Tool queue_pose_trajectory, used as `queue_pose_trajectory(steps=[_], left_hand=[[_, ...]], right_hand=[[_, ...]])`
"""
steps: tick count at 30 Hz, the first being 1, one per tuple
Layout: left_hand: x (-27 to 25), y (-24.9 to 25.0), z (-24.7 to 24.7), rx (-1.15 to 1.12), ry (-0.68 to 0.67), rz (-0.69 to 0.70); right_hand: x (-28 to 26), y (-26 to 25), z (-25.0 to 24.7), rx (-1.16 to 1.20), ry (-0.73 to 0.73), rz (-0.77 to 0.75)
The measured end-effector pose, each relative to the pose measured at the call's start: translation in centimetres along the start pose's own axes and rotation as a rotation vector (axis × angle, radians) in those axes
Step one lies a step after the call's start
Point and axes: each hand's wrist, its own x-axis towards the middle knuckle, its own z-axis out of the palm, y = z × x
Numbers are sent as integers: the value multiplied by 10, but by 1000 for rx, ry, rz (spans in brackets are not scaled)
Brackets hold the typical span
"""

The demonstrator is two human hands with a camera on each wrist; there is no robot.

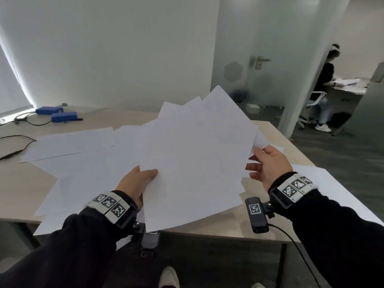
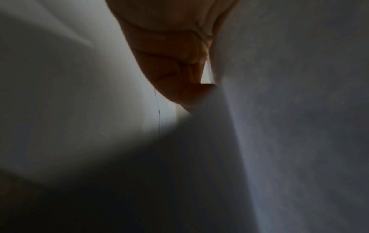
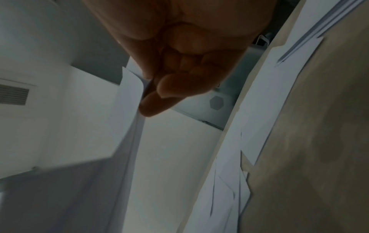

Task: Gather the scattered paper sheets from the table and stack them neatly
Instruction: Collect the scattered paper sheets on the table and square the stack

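A fanned bundle of white paper sheets (image 1: 195, 154) is held up over the wooden table (image 1: 276, 138). My left hand (image 1: 145, 176) grips its lower left edge, thumb on top and fingers hidden beneath. My right hand (image 1: 262, 161) pinches the bundle's right edge. In the left wrist view the left hand (image 2: 179, 71) presses against the paper (image 2: 289, 110). The right wrist view shows my right hand (image 3: 155, 94) pinching the sheets' edge (image 3: 132, 126). More loose sheets (image 1: 68, 142) lie overlapping on the table at the left, at the front left (image 1: 56, 196) and at the right (image 1: 332, 183).
Two blue boxes (image 1: 56, 114) and black cables (image 1: 18, 142) sit at the table's far left. The table's near edge is just in front of my body. A glass door (image 1: 249, 80) stands behind the table, and another person (image 1: 324, 80) works at a desk beyond it.
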Motion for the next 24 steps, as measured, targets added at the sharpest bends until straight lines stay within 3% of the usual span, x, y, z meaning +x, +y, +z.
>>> queue_pose_trajectory(steps=[4,9,12,18,21,24], left_hand=[[2,-12,12,-35,-5,-105],[12,-21,20,-28,49,-129],[10,-19,26,-53,32,-70],[22,-22,18,36,121,33],[49,-32,-2,74,163,60],[42,-22,-6,170,166,81]], right_hand=[[1,-9,-2,81,-30,-19],[3,-19,-3,209,33,-23],[2,-21,-4,176,-14,-18],[2,-17,-10,35,-12,-25],[4,-14,-15,-35,67,-38],[14,-11,-26,-85,147,-36]])
